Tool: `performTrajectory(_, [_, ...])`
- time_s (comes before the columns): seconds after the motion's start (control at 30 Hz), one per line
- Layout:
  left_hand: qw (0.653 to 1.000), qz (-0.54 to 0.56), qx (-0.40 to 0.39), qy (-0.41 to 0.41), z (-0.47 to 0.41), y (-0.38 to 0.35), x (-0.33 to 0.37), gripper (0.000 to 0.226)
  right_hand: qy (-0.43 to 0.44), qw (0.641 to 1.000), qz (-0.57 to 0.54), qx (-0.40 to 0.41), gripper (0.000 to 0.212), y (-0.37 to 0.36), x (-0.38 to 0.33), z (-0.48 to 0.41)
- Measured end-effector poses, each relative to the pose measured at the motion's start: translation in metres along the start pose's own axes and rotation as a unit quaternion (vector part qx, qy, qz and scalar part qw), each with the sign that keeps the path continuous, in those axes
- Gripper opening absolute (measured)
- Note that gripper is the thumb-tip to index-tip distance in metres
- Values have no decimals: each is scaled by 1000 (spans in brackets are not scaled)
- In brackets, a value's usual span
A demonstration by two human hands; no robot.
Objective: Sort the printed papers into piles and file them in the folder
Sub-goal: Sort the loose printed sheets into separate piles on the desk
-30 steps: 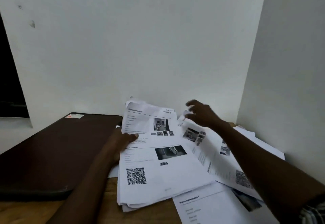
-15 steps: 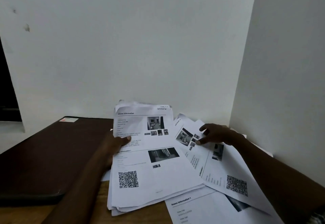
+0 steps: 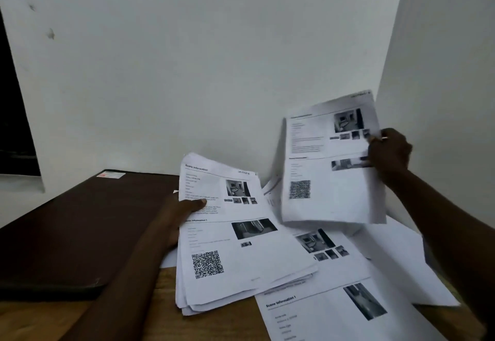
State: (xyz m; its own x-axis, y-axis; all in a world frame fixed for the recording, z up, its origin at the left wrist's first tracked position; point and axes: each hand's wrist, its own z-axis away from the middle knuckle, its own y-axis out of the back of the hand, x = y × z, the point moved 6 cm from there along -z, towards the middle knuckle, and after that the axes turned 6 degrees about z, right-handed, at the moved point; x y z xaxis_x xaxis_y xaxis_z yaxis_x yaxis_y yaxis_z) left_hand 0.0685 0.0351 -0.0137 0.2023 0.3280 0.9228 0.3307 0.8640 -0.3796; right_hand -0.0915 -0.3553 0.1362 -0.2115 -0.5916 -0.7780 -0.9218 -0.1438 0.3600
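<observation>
A thick stack of printed papers (image 3: 241, 255) with photos and a QR code lies tilted at the table's middle. My left hand (image 3: 179, 212) grips its left edge, thumb on the top page. My right hand (image 3: 388, 153) holds one printed sheet (image 3: 326, 180) by its right edge, lifted upright above the table near the right wall. Loose printed sheets (image 3: 334, 311) lie spread under and to the right of the stack. A dark brown folder (image 3: 75, 231) lies shut on the left, with a small label at its far corner.
A wooden table (image 3: 150, 311) shows between folder and papers. A white wall (image 3: 214, 73) stands close behind, and a second white wall (image 3: 442, 99) closes the right side. A dark opening (image 3: 13, 126) is at far left.
My right hand, which rested on a sheet lying right of the stack, has taken that sheet and raised it upright. My left hand keeps its grip on the stack.
</observation>
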Motion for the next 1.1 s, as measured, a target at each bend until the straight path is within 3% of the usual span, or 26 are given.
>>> performTrajectory(0.1, [1000,0,8,-6,1,0,1,32,15,989,-43,-139,13,-37,-2,25])
performTrajectory(0.27, [1000,-3,22,-18,5,-6,7,43,59,964,52,-253,13,-96,3,90])
performTrajectory(0.37, [999,-40,-5,-1,8,-11,6,35,84,944,62,-312,17,-119,-2,135])
performTrajectory(0.5, [986,-163,-18,-5,11,-11,-1,33,90,928,77,-355,15,-129,-6,157])
performTrajectory(0.63, [980,-197,-3,-19,9,-7,4,45,96,904,199,-367,42,-97,-1,128])
performTrajectory(0.73, [981,-192,-1,-20,12,-7,7,43,65,868,264,-415,48,-63,12,106])
performTrajectory(0.87, [981,-192,10,-28,15,-8,7,29,-12,817,244,-522,44,-50,32,112])
performTrajectory(0.93, [984,-174,8,-31,14,-6,6,40,-43,797,219,-562,37,-53,41,117])
performTrajectory(1.03, [991,-129,-10,-26,15,-5,5,53,-50,814,175,-552,26,-59,46,113])
performTrajectory(1.1, [995,-100,-21,-16,18,-7,6,57,-8,872,170,-459,21,-57,43,95])
